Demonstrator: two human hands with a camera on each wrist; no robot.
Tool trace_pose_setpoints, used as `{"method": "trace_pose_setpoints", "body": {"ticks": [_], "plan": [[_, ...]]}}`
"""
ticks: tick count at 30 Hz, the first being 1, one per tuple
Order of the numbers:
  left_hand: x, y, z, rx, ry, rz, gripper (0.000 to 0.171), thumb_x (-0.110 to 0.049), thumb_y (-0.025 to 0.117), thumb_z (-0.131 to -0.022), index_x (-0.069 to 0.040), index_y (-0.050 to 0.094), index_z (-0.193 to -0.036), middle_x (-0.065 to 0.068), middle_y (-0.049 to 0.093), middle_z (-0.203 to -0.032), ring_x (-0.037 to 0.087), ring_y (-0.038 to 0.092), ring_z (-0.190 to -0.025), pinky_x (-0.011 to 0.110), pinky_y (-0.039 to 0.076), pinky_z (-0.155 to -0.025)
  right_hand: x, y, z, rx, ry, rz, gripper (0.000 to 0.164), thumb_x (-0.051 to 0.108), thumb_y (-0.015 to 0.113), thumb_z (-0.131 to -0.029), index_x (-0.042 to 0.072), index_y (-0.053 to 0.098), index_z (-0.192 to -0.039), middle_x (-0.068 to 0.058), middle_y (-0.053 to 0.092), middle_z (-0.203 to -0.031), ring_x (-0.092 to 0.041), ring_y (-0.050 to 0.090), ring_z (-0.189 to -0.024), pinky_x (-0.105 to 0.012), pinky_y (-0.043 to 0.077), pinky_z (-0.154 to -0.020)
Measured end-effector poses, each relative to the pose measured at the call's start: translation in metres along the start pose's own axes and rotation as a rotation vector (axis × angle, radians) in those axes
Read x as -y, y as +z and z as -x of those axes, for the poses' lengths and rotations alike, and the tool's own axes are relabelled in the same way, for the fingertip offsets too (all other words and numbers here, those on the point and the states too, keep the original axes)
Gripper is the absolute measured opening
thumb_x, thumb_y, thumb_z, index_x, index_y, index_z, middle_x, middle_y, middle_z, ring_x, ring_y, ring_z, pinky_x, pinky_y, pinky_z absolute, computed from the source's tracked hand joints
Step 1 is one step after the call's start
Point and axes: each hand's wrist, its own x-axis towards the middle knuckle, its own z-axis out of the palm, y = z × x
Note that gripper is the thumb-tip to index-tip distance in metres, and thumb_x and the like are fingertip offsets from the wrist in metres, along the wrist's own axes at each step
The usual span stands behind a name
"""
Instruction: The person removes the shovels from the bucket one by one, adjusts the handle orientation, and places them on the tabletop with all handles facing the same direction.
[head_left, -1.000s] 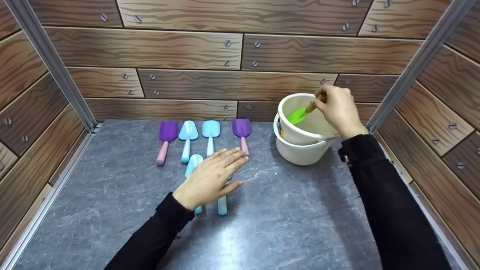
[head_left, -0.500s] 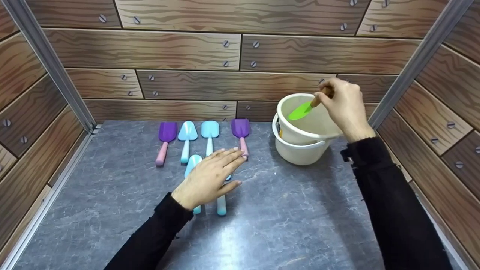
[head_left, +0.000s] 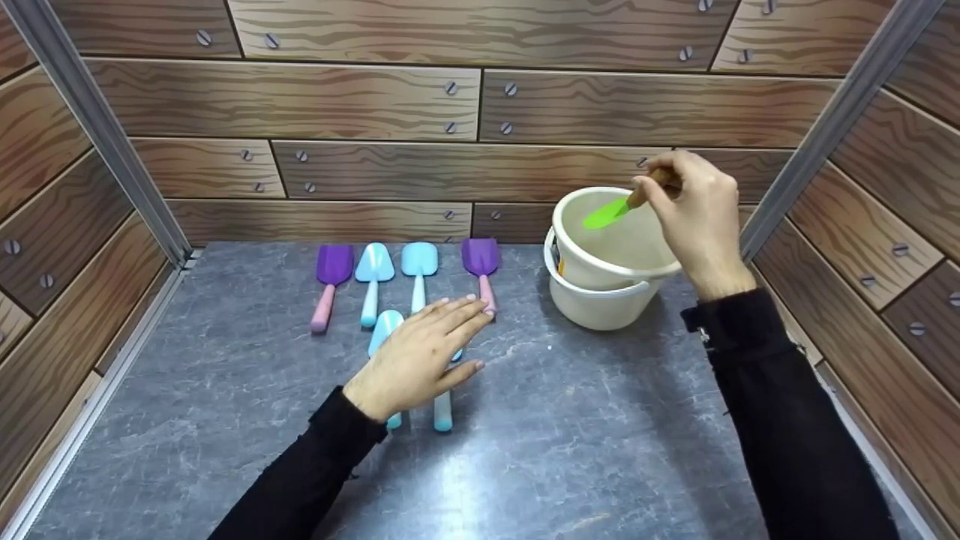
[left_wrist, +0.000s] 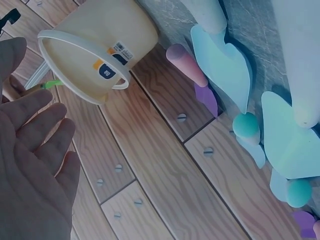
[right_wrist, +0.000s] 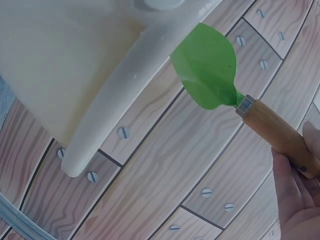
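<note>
My right hand grips the wooden handle of a small trowel with a green blade. The blade tilts down over the mouth of a cream bucket. In the right wrist view the trowel appears just beyond the bucket's rim, fingers and thumb round its handle end. My left hand is held palm down above two light blue toy shovels, partly hiding them; its fingers are straight. The left wrist view shows that hand holding nothing, with light blue shovels beside it.
Along the back lie a purple shovel, a light blue pointed one, a light blue square one and another purple one. Wood-patterned walls with metal corner posts enclose the grey tabletop.
My right hand has risen and shifted slightly right, lifting the green trowel higher out of the bucket's mouth. The left hand has stayed almost still.
</note>
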Motion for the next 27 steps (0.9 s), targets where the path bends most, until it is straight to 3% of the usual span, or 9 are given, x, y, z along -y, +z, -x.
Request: {"method": "trace_pose_setpoints", "body": {"ticks": [7,19,27], "plan": [[0.0,0.0,0.001,-0.006,-0.001,0.001,0.07,-0.044,0.072,-0.118,-0.01,0.054,-0.176,0.013,0.059,-0.18,0.032,0.055,-0.17,0.056,0.044,-0.144,0.009,-0.002,0.008,-0.057,-0.048,-0.03,0.027,0.011,0.088,-0.105,-0.009,0.082,-0.121,-0.024,0.085,-0.112,-0.032,0.083,-0.103,0.003,0.05,-0.094],[0.001,-0.001,0.001,-0.014,-0.003,0.012,0.071,-0.046,0.071,-0.118,-0.01,0.053,-0.177,0.013,0.059,-0.18,0.032,0.055,-0.17,0.055,0.043,-0.144,0.022,-0.001,0.024,-0.099,-0.117,-0.056,0.029,0.013,0.09,-0.103,-0.01,0.082,-0.12,-0.025,0.084,-0.11,-0.028,0.08,-0.1,0.001,0.054,-0.096],[0.002,-0.001,0.001,-0.017,-0.003,0.004,0.071,-0.047,0.07,-0.118,-0.01,0.053,-0.177,0.013,0.059,-0.18,0.031,0.055,-0.17,0.054,0.043,-0.145,0.031,0.002,0.039,-0.113,-0.194,-0.066,0.031,0.016,0.091,-0.101,-0.009,0.082,-0.117,-0.024,0.085,-0.113,-0.035,0.085,-0.103,0.0,0.054,-0.104]]}}
